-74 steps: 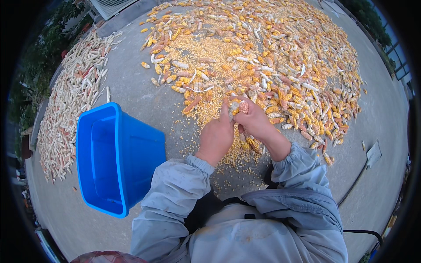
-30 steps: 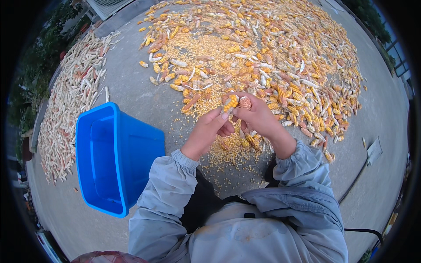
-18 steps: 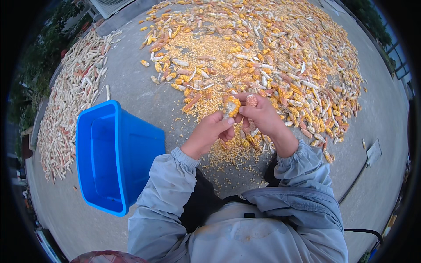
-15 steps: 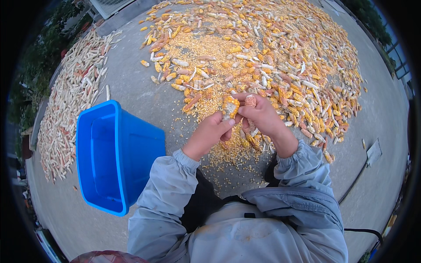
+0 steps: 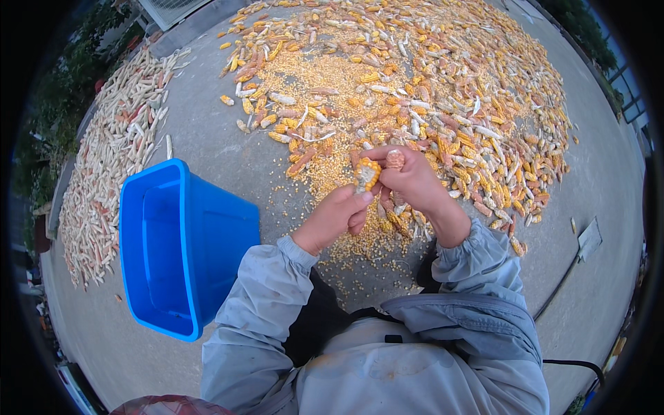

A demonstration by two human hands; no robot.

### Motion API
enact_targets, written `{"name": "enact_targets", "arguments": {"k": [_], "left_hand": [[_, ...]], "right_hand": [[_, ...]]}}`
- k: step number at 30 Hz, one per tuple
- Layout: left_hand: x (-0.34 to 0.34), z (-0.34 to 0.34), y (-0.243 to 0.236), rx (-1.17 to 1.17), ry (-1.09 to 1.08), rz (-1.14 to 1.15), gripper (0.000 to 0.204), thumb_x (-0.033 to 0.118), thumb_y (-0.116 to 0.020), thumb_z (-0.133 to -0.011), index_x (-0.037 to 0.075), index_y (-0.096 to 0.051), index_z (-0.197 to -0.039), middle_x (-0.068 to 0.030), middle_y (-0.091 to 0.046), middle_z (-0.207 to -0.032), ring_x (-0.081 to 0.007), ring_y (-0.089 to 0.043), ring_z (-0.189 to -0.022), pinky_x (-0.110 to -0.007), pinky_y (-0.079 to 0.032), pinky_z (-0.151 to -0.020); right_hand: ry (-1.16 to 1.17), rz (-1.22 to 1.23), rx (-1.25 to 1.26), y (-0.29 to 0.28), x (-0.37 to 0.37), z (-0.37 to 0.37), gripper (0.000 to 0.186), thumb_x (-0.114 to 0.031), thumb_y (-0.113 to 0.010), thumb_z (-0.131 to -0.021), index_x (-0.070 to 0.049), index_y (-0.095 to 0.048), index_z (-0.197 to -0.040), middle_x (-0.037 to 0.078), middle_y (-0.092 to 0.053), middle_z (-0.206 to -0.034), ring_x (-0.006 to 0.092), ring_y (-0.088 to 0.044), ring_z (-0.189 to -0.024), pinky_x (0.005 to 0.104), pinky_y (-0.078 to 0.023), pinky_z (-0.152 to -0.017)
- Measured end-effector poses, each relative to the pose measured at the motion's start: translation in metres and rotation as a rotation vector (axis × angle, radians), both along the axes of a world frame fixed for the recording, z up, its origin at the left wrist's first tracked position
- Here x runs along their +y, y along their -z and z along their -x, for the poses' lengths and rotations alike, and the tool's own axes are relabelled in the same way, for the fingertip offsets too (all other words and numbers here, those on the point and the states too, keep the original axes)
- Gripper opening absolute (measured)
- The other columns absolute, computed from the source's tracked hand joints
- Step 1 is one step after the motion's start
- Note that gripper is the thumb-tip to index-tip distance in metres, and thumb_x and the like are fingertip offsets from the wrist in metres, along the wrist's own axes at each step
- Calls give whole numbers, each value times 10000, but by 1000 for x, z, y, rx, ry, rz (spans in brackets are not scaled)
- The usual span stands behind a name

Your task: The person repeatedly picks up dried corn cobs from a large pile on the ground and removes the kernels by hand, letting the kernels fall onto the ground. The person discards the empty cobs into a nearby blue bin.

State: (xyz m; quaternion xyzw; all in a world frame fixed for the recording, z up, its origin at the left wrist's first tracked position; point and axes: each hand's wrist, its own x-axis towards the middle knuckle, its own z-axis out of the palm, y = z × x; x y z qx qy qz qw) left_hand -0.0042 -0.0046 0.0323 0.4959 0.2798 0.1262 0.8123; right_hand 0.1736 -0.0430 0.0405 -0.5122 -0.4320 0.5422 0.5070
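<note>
I have just the head view to look at, from far away. The left hand [image 5: 335,216] is closed, with its thumb and fingers holding the low end of a yellow corn ear [image 5: 367,173]. The right hand [image 5: 413,181] is wrapped around a reddish cob [image 5: 395,160], and its fingers come right up to the ear. I can't tell how hard they press. The ear is up in front of the body, over the loose kernels [image 5: 308,76] on the grey ground [image 5: 207,111].

I think this ear is partly done: one side looks pale and bare, and the other side has fat yellow kernels left on it. Lots of kernels are already off and spread about. To me, much more is left, because the big spread of corn [image 5: 477,104] has many ears with yellow on them. Far to the left is a pile of pale cobs [image 5: 117,159] that look mostly bare. A blue tub [image 5: 225,238] stands nearer, beside the left arm.
</note>
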Motion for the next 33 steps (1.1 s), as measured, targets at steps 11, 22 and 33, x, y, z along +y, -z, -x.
{"name": "enact_targets", "arguments": {"k": [11, 22, 33], "left_hand": [[-1, -5, -4, -132, -109, 154, 267, 265, -417, -941, 75, -428, -754, -4, -342, -568, -131, -387, -517, -273, -342, -491], [-6, -10, 14, 408, -191, -744, 335, 303, -488, -914, -18, -449, -828, -192, -532, -631, -347, -549, -586, -434, -394, -535], [-12, -9, 15, 114, -206, -342, 218, 232, -465, -923, 52, -445, -802, 1, -430, -566, -112, -432, -495, -276, -363, -468]], "right_hand": [[77, 43, 123, -3, 3, 2, 380, -24, -513, -805, 10, -526, -1183, 69, -625, -816, 94, -606, -673, 221, -456, -491], [51, 68, -146, 0, -2, 11, 446, -60, -562, -765, -63, -531, -1209, -2, -558, -701, 56, -501, -592, 220, -408, -508], [92, -38, -595, -14, -2, 15, 389, -54, -577, -729, -81, -595, -1116, 52, -578, -712, 80, -510, -587, 236, -421, -534]]}}
